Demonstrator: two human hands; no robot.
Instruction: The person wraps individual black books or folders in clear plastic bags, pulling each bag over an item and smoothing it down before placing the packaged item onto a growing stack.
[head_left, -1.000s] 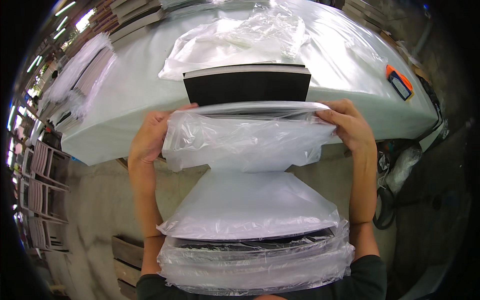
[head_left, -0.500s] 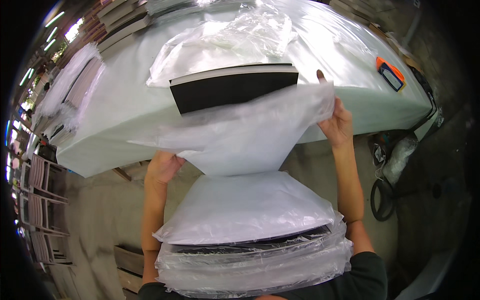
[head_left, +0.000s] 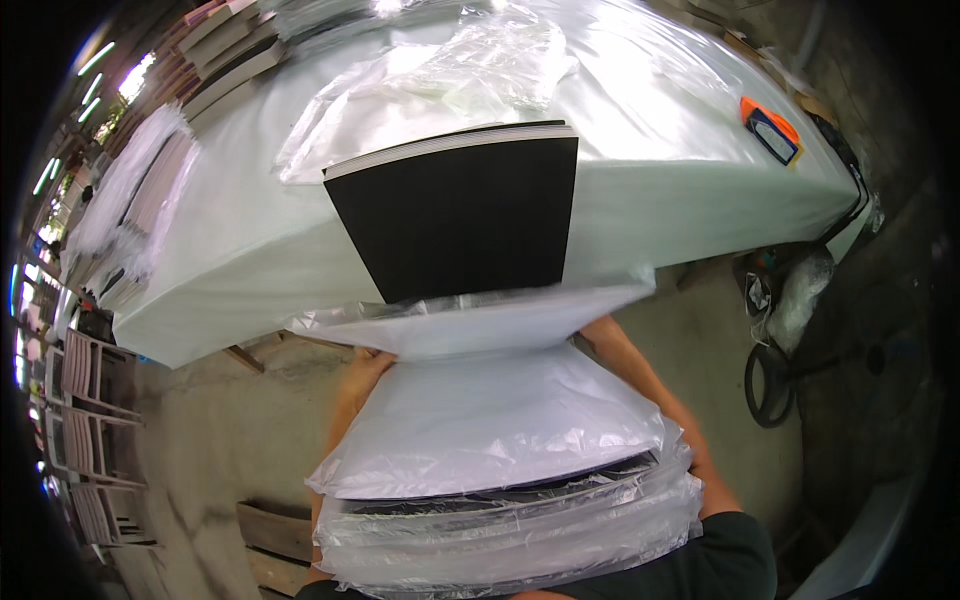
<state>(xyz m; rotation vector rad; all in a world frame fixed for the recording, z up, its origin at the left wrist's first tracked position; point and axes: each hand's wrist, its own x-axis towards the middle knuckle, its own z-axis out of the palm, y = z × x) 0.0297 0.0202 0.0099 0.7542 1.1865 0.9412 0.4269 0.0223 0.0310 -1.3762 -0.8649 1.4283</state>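
A thick black-covered book with white page edges stands tilted at the front edge of the covered table. Its lower part is hidden behind a frosted plastic bag, whose rim spreads wide below it. My left hand is closed at the bag's lower left, its fingers partly hidden. Behind the bag's right side my right hand is out of sight; only the right forearm shows. Close to my body lies a stack of plastic-wrapped dark books, with a smooth translucent sheet of bag over its top.
The table has a pale cover, with crumpled clear plastic on it. An orange and blue tool lies at the right. Wrapped stacks stand at the left, chairs beyond. A wooden pallet is on the floor.
Both hands have come down and inward, lowering the plastic bag. Much more of the black book's cover now shows above the bag, and my right hand has gone behind it.
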